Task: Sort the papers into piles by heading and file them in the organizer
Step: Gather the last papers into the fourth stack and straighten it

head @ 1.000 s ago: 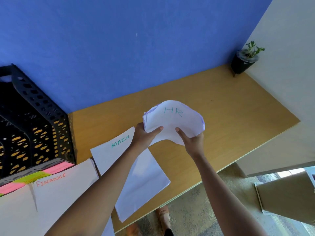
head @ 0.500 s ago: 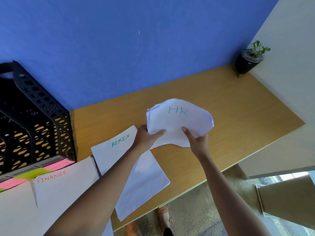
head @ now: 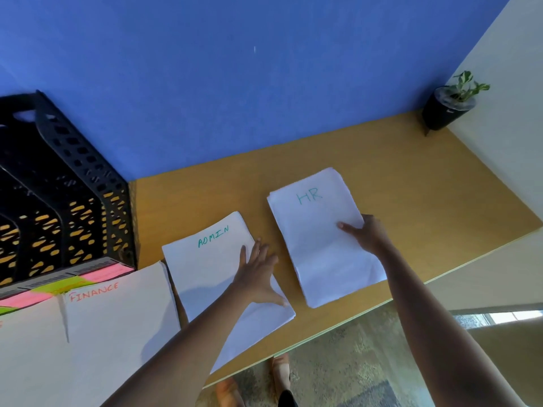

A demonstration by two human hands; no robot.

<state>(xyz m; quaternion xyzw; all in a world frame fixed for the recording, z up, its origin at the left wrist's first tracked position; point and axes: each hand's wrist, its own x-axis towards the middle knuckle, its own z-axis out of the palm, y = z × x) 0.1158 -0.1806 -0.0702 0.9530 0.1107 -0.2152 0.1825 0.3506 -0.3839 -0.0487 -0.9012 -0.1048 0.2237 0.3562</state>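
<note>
Right hand [head: 367, 235] has its grip on the right edge of the HR pile [head: 323, 239], thumb on top, fingers hidden under it, lying by the table [head: 411, 183] front edge. Left hand [head: 258, 274] lies flat, fingers spread, on the ADMIN pile [head: 211, 268]. FINANCE pile [head: 117, 318] is cut off at the left, beside the black organizer [head: 73, 183].

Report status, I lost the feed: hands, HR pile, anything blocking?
Left hand flat on ADMIN pile. Right hand grips HR pile edge, pile on desk. Nothing blocking organizer.
</note>
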